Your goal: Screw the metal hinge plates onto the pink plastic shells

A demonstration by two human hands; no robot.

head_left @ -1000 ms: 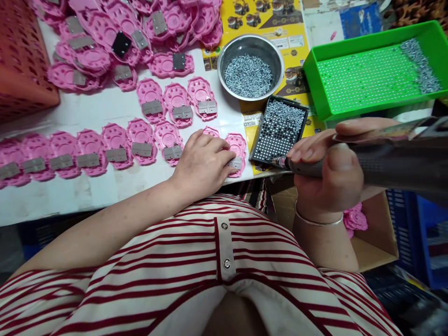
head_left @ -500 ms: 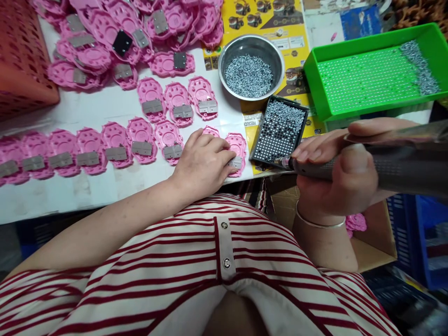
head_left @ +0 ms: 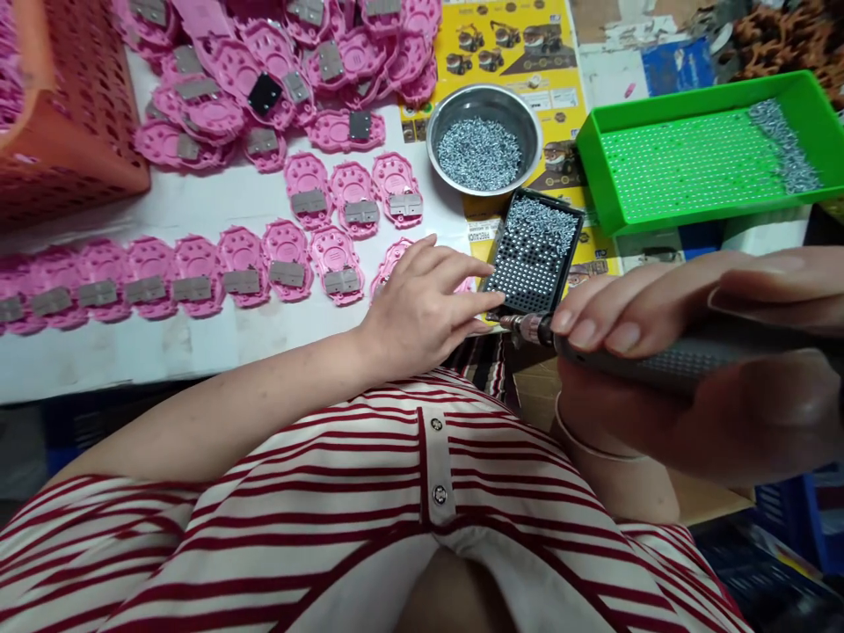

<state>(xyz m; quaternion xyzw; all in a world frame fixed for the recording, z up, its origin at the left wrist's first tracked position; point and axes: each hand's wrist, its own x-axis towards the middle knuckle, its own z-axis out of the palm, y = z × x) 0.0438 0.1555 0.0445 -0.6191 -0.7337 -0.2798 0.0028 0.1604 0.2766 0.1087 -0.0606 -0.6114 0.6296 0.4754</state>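
My right hand (head_left: 659, 352) is wrapped around a grey electric screwdriver (head_left: 665, 356), whose bit points left past the front edge of the black tray. My left hand (head_left: 428, 303) has its fingers stretched out and apart. Its index finger and thumb lie close to the bit's tip; contact is unclear. Beneath and beside that hand are pink plastic shells (head_left: 390, 262), partly covered by it. Small screws (head_left: 541, 220) fill the far part of the perforated black tray (head_left: 494, 280).
Pink shells with grey plates (head_left: 241, 264) stand in a row to the left, with a heap (head_left: 224, 79) behind. A steel bowl (head_left: 439, 180) and a green tray (head_left: 610, 211) hold screws. An orange basket (head_left: 98, 132) sits at far left.
My left hand has moved right, off the shell's grey plate to the screwdriver tip. The right hand and screwdriver have come nearer the camera. The view has shifted slightly.
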